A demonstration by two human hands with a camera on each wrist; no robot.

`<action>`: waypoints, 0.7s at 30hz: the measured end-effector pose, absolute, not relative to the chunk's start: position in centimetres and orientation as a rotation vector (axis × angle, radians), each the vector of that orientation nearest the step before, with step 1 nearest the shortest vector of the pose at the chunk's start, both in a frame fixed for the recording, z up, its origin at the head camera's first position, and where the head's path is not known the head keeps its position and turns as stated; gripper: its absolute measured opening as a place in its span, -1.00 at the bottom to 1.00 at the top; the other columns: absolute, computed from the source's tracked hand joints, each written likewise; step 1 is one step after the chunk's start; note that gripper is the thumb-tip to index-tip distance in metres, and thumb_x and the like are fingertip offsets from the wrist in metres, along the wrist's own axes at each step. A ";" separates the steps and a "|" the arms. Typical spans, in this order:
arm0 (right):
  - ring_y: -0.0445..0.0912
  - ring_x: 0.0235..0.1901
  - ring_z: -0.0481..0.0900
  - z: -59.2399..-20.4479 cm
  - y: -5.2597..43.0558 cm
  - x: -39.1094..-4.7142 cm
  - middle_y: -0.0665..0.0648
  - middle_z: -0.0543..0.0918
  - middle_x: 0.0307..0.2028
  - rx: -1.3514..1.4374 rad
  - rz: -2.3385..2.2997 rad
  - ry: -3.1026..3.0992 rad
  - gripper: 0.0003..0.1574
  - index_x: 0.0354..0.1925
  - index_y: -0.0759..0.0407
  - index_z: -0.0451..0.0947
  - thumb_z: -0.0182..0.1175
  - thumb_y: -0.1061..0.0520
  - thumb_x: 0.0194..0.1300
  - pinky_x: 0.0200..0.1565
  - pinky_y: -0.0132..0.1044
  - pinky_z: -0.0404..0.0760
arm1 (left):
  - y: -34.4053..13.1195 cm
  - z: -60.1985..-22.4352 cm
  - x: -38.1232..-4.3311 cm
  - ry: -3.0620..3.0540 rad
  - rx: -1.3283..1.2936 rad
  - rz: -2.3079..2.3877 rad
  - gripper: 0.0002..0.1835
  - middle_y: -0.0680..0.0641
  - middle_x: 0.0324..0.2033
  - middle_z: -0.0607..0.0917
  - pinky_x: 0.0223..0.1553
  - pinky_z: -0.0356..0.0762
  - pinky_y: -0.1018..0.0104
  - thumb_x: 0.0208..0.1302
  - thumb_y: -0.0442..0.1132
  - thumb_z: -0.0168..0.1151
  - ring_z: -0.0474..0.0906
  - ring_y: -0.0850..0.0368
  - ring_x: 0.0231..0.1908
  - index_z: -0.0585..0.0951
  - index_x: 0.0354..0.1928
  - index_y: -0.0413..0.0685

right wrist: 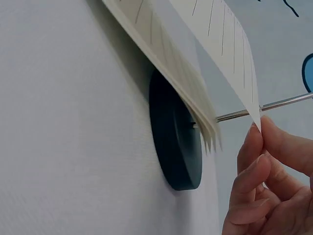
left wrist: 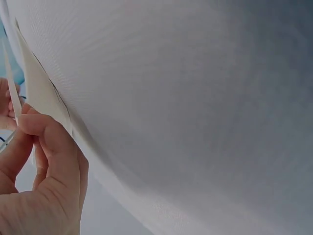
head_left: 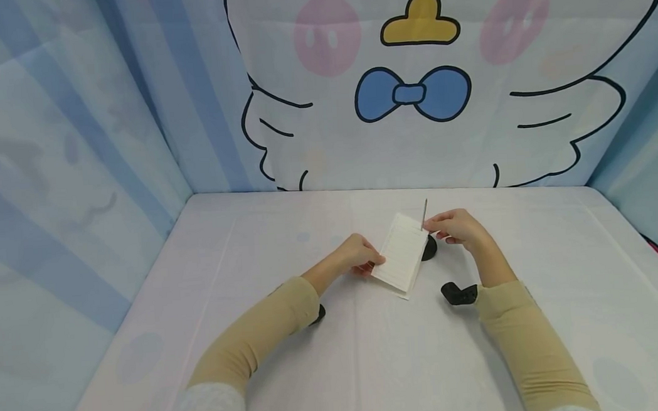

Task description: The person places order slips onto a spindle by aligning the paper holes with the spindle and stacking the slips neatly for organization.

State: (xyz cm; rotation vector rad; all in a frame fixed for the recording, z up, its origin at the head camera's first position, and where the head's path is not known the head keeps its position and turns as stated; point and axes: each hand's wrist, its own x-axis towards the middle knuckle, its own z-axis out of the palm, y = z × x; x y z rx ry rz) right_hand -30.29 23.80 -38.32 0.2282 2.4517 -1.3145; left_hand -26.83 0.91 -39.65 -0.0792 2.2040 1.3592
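Note:
A bill spike with a thin metal rod and a round black base stands upright on the table. Several lined paper sheets are threaded low on the rod, just over the base. Above them a single lined sheet is pierced by the rod near its corner. My right hand pinches that corner between thumb and fingertip, right beside the rod; its other fingers are curled. On the opposite side, my left hand pinches the edge of the paper between thumb and index finger, as the left wrist view shows.
The table has a pale cloth cover. Behind it hangs a backdrop with a cartoon bird and blue bow tie; a striped curtain closes the left side. A black device sits at the right cuff.

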 end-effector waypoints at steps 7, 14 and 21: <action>-0.17 -0.47 0.41 -39.6 23.7 -30.3 -0.06 0.49 -0.50 0.236 -1.256 2.470 -0.47 0.01 0.34 0.46 0.20 -0.01 0.21 -0.44 -0.36 0.36 | 1.0 -40.0 -27.0 2.208 -0.140 1.272 -0.88 -0.03 -0.72 0.47 -0.72 0.34 0.53 0.09 -0.34 0.31 0.34 0.24 -0.76 0.56 -0.41 -0.26; -0.19 -0.56 0.39 -40.3 23.8 -30.4 -0.06 0.48 -0.61 0.208 -1.247 2.509 -0.53 -0.04 0.38 0.48 0.20 0.06 0.21 -0.52 -0.37 0.31 | 1.0 -40.1 -27.0 2.222 -0.136 1.232 -0.85 -0.04 -0.75 0.46 -0.74 0.33 0.55 0.09 -0.34 0.31 0.33 0.24 -0.79 0.53 -0.50 -0.25; -0.17 -0.51 0.41 -40.6 23.7 -30.5 -0.04 0.49 -0.52 0.223 -1.190 2.561 -0.51 -0.03 0.36 0.50 0.21 0.02 0.20 -0.46 -0.35 0.33 | 1.0 -40.5 -27.3 2.252 -0.094 1.173 -0.79 -0.04 -0.77 0.48 -0.76 0.36 0.53 0.09 -0.32 0.31 0.36 0.24 -0.81 0.53 -0.60 -0.23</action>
